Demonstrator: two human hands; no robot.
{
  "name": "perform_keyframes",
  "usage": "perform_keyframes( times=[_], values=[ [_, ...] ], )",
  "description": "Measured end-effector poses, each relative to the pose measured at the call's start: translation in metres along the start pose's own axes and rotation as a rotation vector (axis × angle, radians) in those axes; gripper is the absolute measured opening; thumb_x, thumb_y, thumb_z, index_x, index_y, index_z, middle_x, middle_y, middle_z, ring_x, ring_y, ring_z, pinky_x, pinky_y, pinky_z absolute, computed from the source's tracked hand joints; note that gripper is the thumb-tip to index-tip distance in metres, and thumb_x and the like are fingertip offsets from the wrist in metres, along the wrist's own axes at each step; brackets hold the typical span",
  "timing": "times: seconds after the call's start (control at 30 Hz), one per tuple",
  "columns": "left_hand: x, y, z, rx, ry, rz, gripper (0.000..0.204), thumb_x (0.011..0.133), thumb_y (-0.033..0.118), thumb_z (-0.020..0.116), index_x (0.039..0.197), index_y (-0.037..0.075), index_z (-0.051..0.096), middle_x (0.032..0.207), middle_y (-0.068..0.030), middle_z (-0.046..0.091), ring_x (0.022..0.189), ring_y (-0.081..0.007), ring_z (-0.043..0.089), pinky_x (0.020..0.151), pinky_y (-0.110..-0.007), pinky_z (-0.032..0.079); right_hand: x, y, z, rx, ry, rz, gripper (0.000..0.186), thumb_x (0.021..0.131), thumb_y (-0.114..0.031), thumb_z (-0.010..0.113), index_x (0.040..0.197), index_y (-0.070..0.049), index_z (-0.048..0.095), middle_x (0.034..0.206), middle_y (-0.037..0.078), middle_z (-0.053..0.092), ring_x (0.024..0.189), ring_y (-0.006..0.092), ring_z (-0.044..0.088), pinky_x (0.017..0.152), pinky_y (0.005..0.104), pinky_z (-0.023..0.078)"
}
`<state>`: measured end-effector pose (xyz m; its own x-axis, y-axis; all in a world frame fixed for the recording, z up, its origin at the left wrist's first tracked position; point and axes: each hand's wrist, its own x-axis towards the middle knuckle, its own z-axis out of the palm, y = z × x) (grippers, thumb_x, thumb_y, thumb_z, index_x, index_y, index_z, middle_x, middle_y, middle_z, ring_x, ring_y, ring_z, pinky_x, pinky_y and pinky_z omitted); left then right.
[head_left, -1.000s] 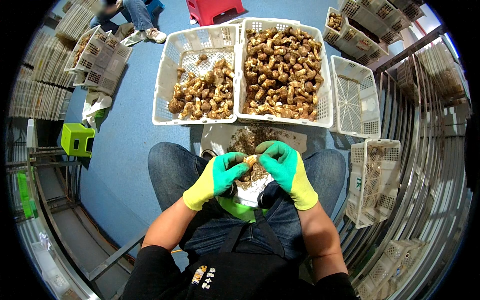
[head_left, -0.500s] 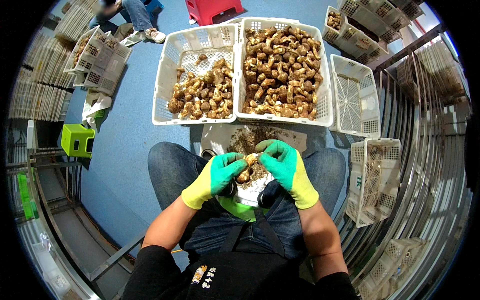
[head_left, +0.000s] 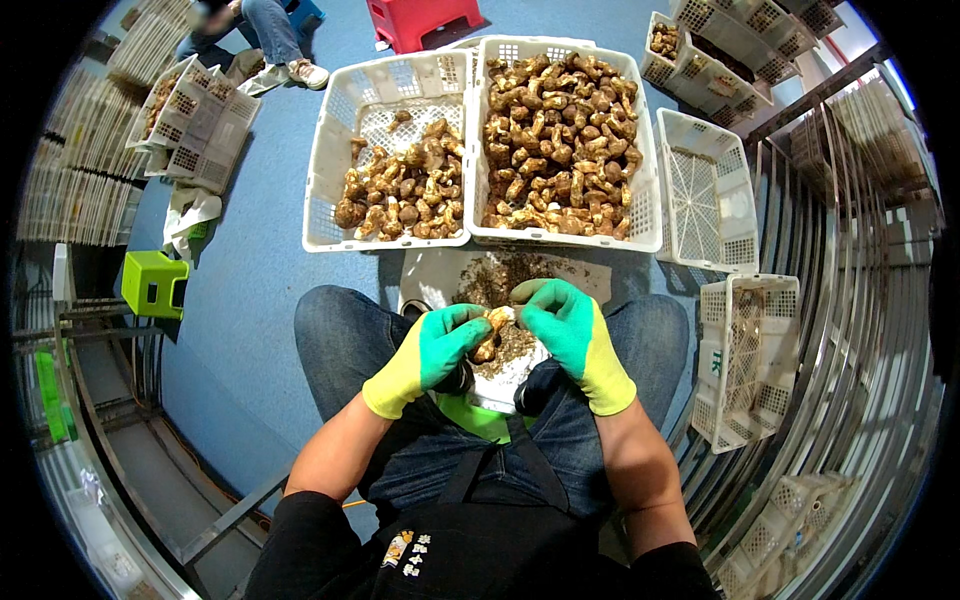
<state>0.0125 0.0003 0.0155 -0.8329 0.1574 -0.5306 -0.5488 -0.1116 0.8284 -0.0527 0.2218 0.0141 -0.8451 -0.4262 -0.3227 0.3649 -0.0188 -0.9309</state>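
Both my hands wear green and yellow gloves and meet above my lap. Between the fingertips of my left hand (head_left: 431,354) is a brown mushroom (head_left: 487,347), cap down, its pale stem end pointing up toward the right. My right hand (head_left: 568,335) is closed in a pinch right at that stem end; whatever its fingers hold is hidden. Beyond my knees stands a white crate (head_left: 312,215), partly filled with mushrooms. Beside it on the right, another white crate (head_left: 652,190) is heaped with them.
Dark soil crumbs (head_left: 500,277) lie on a white sheet (head_left: 430,270) between my feet. Empty crates (head_left: 712,200) stand by metal racks (head_left: 810,260) at right. A green stool (head_left: 150,284) is at left, a red stool (head_left: 425,22) at the back. Another person's legs (head_left: 272,35) show far left.
The mushroom has turned slightly in my left fingers, and more of its white stem end shows near my right fingertips. Both hands stay in almost the same place.
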Motion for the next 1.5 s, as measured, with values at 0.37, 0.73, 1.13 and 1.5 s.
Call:
perform_keyframes(
  times=[0.37,0.73,1.13,1.5],
  values=[
    [0.008,-0.019,-0.009,-0.393,-0.085,-0.077,0.043,0.110,0.029,0.053,0.140,-0.001,0.063,0.106,-0.0080,0.070,0.080,-0.0132,0.062,0.067,-0.027,0.051,-0.001,-0.007,0.002,-0.030,-0.072,-0.050,0.010,0.095,-0.006,0.069,0.095,0.003,0.068,0.124,0.012,0.071,0.092,0.0133,0.069,0.085,0.0287,0.056],
    [0.004,-0.007,-0.003,-0.358,-0.133,-0.049,0.049,0.114,0.030,0.048,0.149,-0.003,0.056,0.119,-0.0072,0.070,0.090,-0.0122,0.066,0.077,-0.026,0.055,0.000,-0.003,0.006,-0.018,0.031,-0.016,0.013,0.095,-0.010,0.074,0.094,0.002,0.068,0.120,0.008,0.072,0.087,0.0067,0.062,0.079,0.0249,0.051],
    [0.001,0.000,-0.002,-0.141,-0.097,0.000,0.046,0.111,0.022,0.054,0.149,-0.005,0.055,0.130,-0.0085,0.070,0.110,-0.0113,0.066,0.095,-0.027,0.055,0.000,-0.001,0.010,-0.032,-0.002,-0.111,0.010,0.097,-0.008,0.067,0.101,0.002,0.068,0.107,0.007,0.073,0.084,0.0091,0.064,0.074,0.0248,0.053],
    [0.001,0.002,0.001,-0.022,-0.087,0.111,0.046,0.111,0.021,0.054,0.149,-0.005,0.055,0.136,-0.0085,0.068,0.117,-0.0123,0.064,0.103,-0.028,0.051,0.000,-0.001,0.004,-0.029,-0.040,0.050,0.017,0.099,-0.010,0.068,0.108,0.005,0.067,0.121,0.015,0.072,0.094,0.0171,0.071,0.089,0.0325,0.059]
  ],
)
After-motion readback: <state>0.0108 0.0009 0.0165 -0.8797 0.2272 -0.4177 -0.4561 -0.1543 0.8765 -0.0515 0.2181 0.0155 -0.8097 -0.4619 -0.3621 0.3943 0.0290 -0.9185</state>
